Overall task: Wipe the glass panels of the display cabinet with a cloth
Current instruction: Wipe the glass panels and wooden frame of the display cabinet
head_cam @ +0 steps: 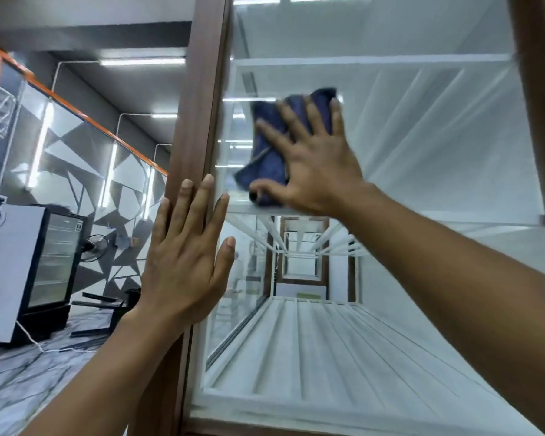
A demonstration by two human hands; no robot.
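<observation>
- The right hand (pixel 312 171) is up in the middle of the frame, its arm reaching in from the lower right. The palm is turned away and the fingers are spread wide and straight.
- That hand presses a cloth (pixel 269 155) flat against the glass (pixel 428 171). The thumb lies along the cloth's lower edge.
- The left hand (pixel 186 265) sits lower and further left, its arm coming up from the bottom left. It is flat and open, fingers straight and close together, and it holds nothing.
- Its palm and fingers rest on the brown frame (pixel 195 105) of the cabinet (pixel 541 127), and the thumb reaches over onto the edge of the glass.
- The cloth is dark blue, folded and rumpled. It shows above and left of the right hand's fingers, in the upper centre of the frame just right of the frame post.
- The glass fills the right half of the frame. Behind it are white slatted shelves (pixel 328 344), and it carries reflections of ceiling lights.
- At the far left a black glass-door cooler (pixel 49 262) stands on a marbled floor (pixel 19 382), with a fan (pixel 93 247) beside it.
</observation>
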